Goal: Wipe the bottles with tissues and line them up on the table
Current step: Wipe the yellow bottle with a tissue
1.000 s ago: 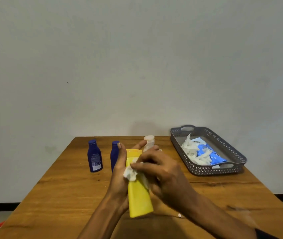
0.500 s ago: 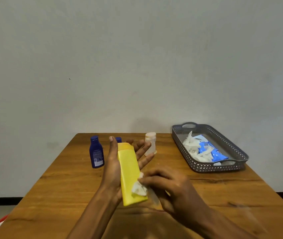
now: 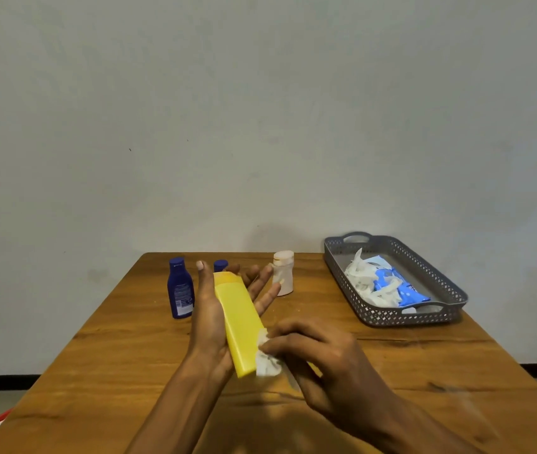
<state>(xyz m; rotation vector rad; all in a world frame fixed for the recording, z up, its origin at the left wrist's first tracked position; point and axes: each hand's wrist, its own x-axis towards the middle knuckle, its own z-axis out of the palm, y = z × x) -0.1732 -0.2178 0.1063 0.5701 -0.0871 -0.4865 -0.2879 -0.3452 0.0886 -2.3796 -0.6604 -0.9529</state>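
Yellow bottle (image 3: 239, 324) held above the wooden desk (image 3: 103, 352), lying along the palm of the left hand (image 3: 211, 317) with its cap end pointing away from the person and its flat base nearest the wrist. Left hand nearly flat — the thumb rises straight along the bottle's left edge and the fingers fan out straight behind and to the right of the cap end, so the bottle is cradled rather than clasped. Right hand (image 3: 323, 358) lies just to the right of the bottle's base, fingers curled and pinching a crumpled white tissue (image 3: 265, 363) that is pressed against the lower right edge of the bottle. Upright at the far side of the desk: a dark blue bottle (image 3: 180, 291) left of the raised thumb, a second blue bottle (image 3: 220, 265) of which only the cap shows behind the left hand, and a pale capped bottle (image 3: 283, 273) just beyond the fingertips. At the far right, well apart from both hands, a grey perforated basket (image 3: 391, 317) holds loose white tissues (image 3: 363, 283) and a blue packet (image 3: 404, 291).
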